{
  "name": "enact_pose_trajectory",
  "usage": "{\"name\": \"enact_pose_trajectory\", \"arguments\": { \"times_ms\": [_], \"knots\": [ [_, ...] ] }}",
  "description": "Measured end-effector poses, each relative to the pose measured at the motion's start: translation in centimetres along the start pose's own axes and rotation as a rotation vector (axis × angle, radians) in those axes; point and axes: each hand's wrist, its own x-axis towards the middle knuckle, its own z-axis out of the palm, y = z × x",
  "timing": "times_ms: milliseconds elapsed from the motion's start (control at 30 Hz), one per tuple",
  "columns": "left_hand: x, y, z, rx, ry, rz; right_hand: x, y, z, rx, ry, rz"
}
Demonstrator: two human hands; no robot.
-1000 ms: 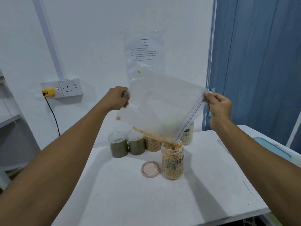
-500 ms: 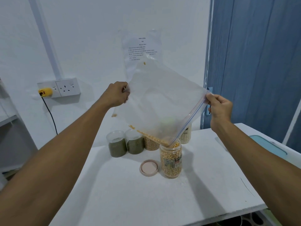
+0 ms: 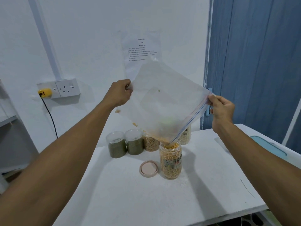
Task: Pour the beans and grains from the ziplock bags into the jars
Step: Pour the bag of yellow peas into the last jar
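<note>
While beside blue door [image 3: 254,62], white table [image 3: 146,201]

Cool, even room light, and nothing blows out.
Soft arm shadows stripe the table [image 3: 211,185] below the grip; the ziplock bag [image 3: 162,103] reads hazy, and wide-angle stretch bends the edges far from it.
</note>
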Motion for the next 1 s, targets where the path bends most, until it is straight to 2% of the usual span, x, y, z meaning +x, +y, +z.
{"name": "enact_pose_trajectory", "arguments": {
  "times_ms": [367,667,1000],
  "knots": [
    [0.1,1.2,0.0,-0.066,0.036,0.024,0.5,0.2,-0.4,0.012,0.021,-0.008],
    [0.2,1.6,0.1,-0.224,0.003,0.003,0.9,0.5,-0.7,0.026,0.052,-0.005],
    [0.8,2.1,-0.2,-0.253,0.015,0.056,1.2,0.6,-0.8,0.014,0.059,-0.016]
  ]
}}
